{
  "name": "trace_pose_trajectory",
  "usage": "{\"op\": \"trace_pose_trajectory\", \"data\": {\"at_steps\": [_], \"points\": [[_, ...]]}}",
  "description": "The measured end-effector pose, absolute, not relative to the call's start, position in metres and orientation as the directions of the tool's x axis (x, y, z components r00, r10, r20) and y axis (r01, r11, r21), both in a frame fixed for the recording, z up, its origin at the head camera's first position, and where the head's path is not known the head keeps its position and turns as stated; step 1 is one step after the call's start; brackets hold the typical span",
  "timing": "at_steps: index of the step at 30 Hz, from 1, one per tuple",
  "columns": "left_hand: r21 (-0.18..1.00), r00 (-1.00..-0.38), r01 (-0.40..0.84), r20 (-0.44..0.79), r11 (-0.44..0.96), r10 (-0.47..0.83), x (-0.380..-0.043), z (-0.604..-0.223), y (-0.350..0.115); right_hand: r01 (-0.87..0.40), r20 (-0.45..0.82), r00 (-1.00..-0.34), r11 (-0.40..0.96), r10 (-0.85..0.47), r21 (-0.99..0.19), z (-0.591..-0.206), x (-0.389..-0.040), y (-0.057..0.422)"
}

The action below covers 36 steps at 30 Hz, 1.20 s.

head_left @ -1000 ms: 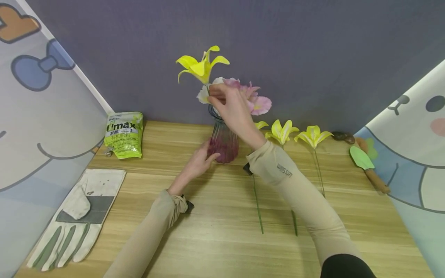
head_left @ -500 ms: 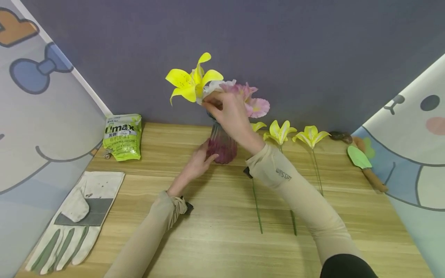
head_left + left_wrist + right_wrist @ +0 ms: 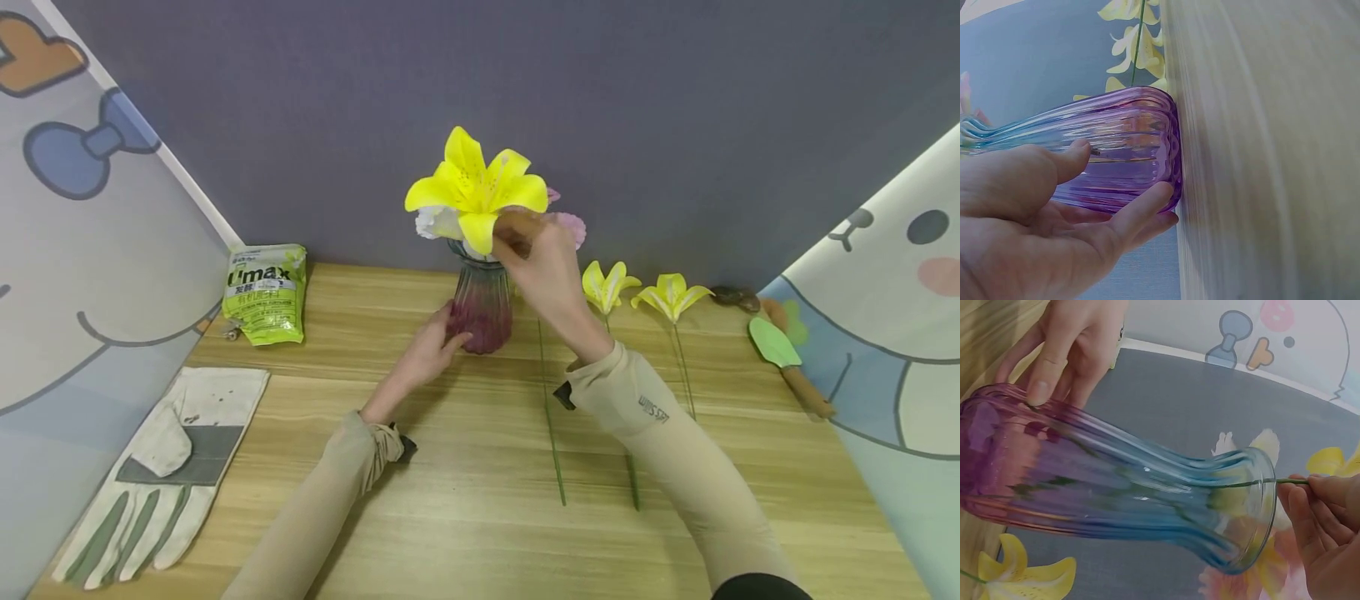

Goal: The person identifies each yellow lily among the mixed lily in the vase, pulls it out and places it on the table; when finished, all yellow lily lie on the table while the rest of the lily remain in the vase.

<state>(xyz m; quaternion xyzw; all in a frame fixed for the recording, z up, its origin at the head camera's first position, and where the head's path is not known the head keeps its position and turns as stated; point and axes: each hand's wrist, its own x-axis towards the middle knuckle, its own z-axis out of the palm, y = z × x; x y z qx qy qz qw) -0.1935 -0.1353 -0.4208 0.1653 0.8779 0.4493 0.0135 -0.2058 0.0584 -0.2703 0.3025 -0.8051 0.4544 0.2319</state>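
Note:
A ribbed glass vase (image 3: 482,310), purple below and bluish above, stands upright on the table. My left hand (image 3: 422,357) grips its lower side, thumb and fingers around the purple part (image 3: 1129,134). Above the vase's mouth, my right hand (image 3: 546,262) pinches the green stem (image 3: 1292,480) of a yellow lily (image 3: 476,190) just below the bloom. Through the glass, the right wrist view shows that stem running down inside the vase. White flowers (image 3: 437,222) and pink flowers (image 3: 570,228) also stand in the vase, partly hidden by the lily and my right hand.
More yellow lilies (image 3: 672,293) lie on the table (image 3: 465,500) to the right, their stems toward me. A green-bladed trowel (image 3: 780,343) lies beyond them. At left are a green fertilizer bag (image 3: 265,296) and a white-and-grey glove (image 3: 161,471). A grey wall (image 3: 660,125) rises behind.
The lily's bloom tipped left and lower, then swung right and turned to face me over the vase. My right hand moved right and slightly down with it. The left hand stayed on the vase.

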Motion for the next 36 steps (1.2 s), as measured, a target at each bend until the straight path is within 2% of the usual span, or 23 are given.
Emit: {"op": "trace_pose_trajectory", "data": {"at_steps": [7, 12, 16, 28, 36], "points": [[0.777, -0.944, 0.290, 0.139, 0.558, 0.298, -0.191, -0.422, -0.137, -0.724, 0.733, -0.664, 0.376, -0.151, -0.578, -0.284, -0.206, 0.069], [0.769, -0.942, 0.304, 0.152, 0.563, 0.301, -0.190, -0.423, -0.138, -0.684, 0.692, -0.721, 0.202, -0.040, -0.701, -0.293, -0.207, 0.076], [0.760, -0.941, 0.309, 0.159, 0.571, 0.297, -0.190, -0.424, -0.138, -0.650, 0.658, -0.753, 0.131, 0.028, -0.749, -0.295, -0.211, 0.082], [0.750, -0.940, 0.313, 0.159, 0.582, 0.302, -0.192, -0.423, -0.138, -0.701, 0.700, -0.709, 0.032, 0.082, -0.713, -0.300, -0.224, 0.091], [0.749, -0.932, 0.341, 0.190, 0.568, 0.309, -0.193, -0.425, -0.138, -0.683, 0.668, -0.725, -0.042, 0.168, -0.729, -0.293, -0.225, 0.096]]}}
